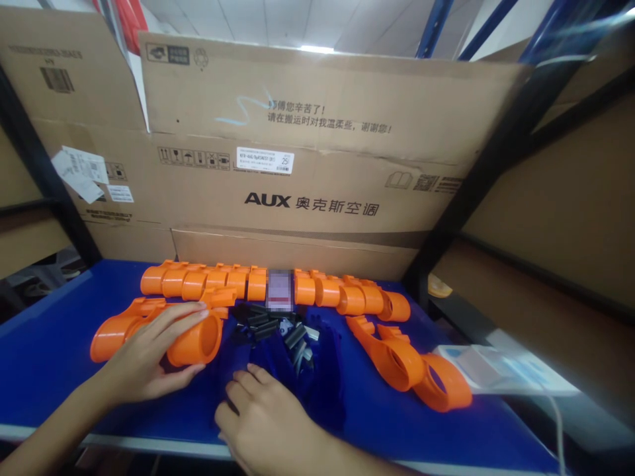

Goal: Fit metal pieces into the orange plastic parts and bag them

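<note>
1. Work surface: a blue table with a pale front edge spans the lower view.
2. Right hand: located at the near end of a dark blue bin, fingers bent and close together. Whether the fingertips pinch anything cannot be told.
3. Left hand: curved around an orange ring part, fingers over the top, thumb along the underside. The part lies left of the bin, its round opening toward the near right.
4. Adjacent left: further orange parts lie just beside the held part.
5. Right side: two looped orange parts lie right of the bin, near a white tray with a pale cable.
6. Bin contents: dark and silvery metal pieces, loosely piled.
7. Rear row: orange rings in a left group and a right group, with a small card, face blurred, between the groups.
8. Backing: a cardboard panel marked "AUX" stands behind the row; black frame bars rise at both sides.
</note>
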Tool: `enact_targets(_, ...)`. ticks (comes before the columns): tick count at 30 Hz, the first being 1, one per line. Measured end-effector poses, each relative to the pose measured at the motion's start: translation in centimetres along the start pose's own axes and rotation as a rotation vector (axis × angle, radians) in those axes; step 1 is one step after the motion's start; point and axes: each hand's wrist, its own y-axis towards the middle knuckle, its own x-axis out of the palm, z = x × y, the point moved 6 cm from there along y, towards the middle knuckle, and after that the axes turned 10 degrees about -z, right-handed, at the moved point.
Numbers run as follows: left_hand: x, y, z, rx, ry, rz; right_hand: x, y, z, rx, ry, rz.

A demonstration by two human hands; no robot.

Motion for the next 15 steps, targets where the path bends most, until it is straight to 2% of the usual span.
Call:
enact_targets(8, -0.3, 0.1, 0.2, -0.006, 0.001, -0.002, -0.7, -0.3, -0.3, -0.067, -0.059, 0.059)
enact_targets(12, -0.5, 0.2, 0.3, -0.007, -0.004, 0.004, -1.8, -0.9, -0.1, -0.081, -0.058, 0.109)
enact_targets(15, -0.5, 0.2, 0.4, -0.003, -0.003, 0.0, -2.6, -1.2, 0.6, -0.049, -0.022, 0.087)
